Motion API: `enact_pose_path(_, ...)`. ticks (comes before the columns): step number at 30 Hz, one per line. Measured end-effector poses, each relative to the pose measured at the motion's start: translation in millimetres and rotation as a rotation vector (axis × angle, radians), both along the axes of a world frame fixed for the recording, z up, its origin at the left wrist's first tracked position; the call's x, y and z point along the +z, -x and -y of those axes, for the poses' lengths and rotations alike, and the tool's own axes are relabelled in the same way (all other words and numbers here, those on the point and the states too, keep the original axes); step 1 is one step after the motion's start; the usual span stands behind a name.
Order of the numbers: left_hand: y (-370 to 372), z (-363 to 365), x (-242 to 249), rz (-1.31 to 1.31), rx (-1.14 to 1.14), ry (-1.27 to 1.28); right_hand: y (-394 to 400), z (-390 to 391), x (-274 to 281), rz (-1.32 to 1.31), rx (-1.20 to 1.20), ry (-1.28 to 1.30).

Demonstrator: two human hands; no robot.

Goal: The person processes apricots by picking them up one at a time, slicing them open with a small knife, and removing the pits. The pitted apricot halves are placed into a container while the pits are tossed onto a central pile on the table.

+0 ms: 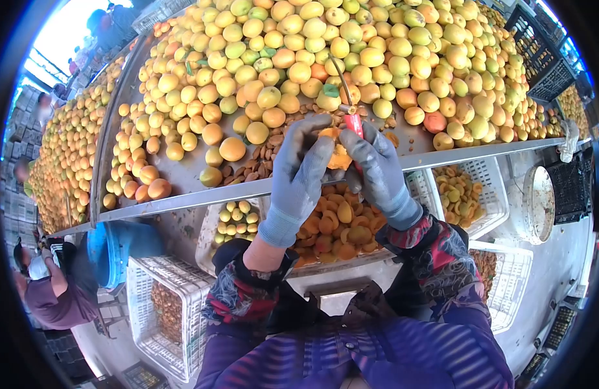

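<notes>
Both my hands wear grey gloves and are close together at the metal table's near edge. My left hand [301, 172] is closed around an opened apricot [340, 157] with torn orange flesh. In my right hand [379, 170] is a small knife [354, 123] with a red handle; its thin, slightly curved blade points away from me. The right fingers also touch the apricot. Brown apricot pits [253, 167] lie on the table just beyond my hands. Below them, a container holds apricot halves [341, 220].
Whole apricots [299, 45] are heaped over the metal table [215, 194]. White crates [199, 285] with pits, halves or fruit stand below, near a blue barrel [121, 249] and a white bucket [539, 204]. Black crates [539, 58] sit at right; another person [59, 295] is at left.
</notes>
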State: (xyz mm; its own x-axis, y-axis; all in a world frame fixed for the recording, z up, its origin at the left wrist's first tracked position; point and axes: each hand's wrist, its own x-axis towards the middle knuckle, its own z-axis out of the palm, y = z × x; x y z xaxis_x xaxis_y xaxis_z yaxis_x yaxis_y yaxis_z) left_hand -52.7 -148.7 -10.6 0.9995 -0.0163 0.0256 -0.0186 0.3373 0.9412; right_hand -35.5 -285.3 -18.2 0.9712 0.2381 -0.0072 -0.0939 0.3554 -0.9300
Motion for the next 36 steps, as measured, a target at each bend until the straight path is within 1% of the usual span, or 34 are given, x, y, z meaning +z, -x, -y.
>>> enact_pose_path(3,-0.3,2.1,-1.8,0.072,-0.021,-0.072,1.8,1.2,6.8,-0.009,-0.008,0.049)
enact_pose_path(5,-1.0,2.8,-9.2,0.206,0.04,-0.159,4.5,-0.8,9.2,-0.001,-0.025,0.009)
enact_pose_path(6,-1.3,3.5,-10.3,0.205,0.039,-0.159,5.4,-1.7,8.9,-0.001,-0.027,0.008)
enact_pose_path(8,-1.5,4.6,-11.2,0.253,0.058,-0.148,7.0,-3.3,8.5,-0.071,-0.058,-0.108)
enact_pose_path(9,-1.8,5.4,-11.1,0.253,0.058,-0.148,6.7,-2.8,9.3,-0.071,-0.058,-0.108)
enact_pose_path(11,-2.7,7.3,-10.3,0.359,0.144,-0.309,5.8,-0.4,11.6,-0.315,-0.034,-0.214)
enact_pose_path(12,-2.0,6.8,-9.5,0.359,0.142,-0.309,5.0,1.0,11.2,-0.315,-0.035,-0.214)
enact_pose_path(14,0.0,4.4,-6.5,0.23,0.075,-0.249,3.0,3.7,10.0,-0.26,0.031,-0.137)
enact_pose_path(15,-0.5,3.7,-4.3,0.234,0.074,-0.247,1.8,3.8,10.1,-0.256,0.03,-0.136)
enact_pose_path(17,-0.9,0.7,-1.2,0.106,-0.017,-0.048,-0.2,2.8,9.5,-0.174,-0.025,-0.058)
enact_pose_path(18,-2.0,-2.9,-2.2,0.106,-0.017,-0.049,-1.9,3.0,8.2,-0.174,-0.025,-0.059)
enact_pose_path(20,-4.8,-11.0,-5.8,0.304,-0.056,-0.322,-5.1,5.7,5.6,-0.16,-0.015,-0.027)
enact_pose_path(24,-4.9,-17.3,-0.1,0.335,-0.019,-0.419,-4.8,7.6,12.5,-0.121,0.071,0.019)
enact_pose_path(26,-6.1,-17.2,1.7,0.305,-0.017,-0.24,-4.2,7.6,13.9,-0.1,0.076,0.069)
enact_pose_path(30,-7.0,-14.4,-1.1,0.314,-0.031,-0.181,-2.5,5.3,6.7,-0.038,0.052,0.056)
enact_pose_path(32,-4.5,-13.4,2.4,0.139,-0.101,-0.067,-0.7,2.9,8.6,-0.074,0.021,0.068)
enact_pose_path(33,-5.0,-12.8,0.5,0.137,-0.102,-0.068,-0.1,2.5,8.5,-0.076,0.021,0.068)
enact_pose_path(35,-6.5,-10.7,-7.5,0.13,-0.127,0.038,1.1,2.1,8.0,-0.078,0.003,0.046)
enact_pose_path(36,-6.6,-9.0,-10.3,0.129,-0.126,0.038,2.2,1.3,8.1,-0.079,0.004,0.047)
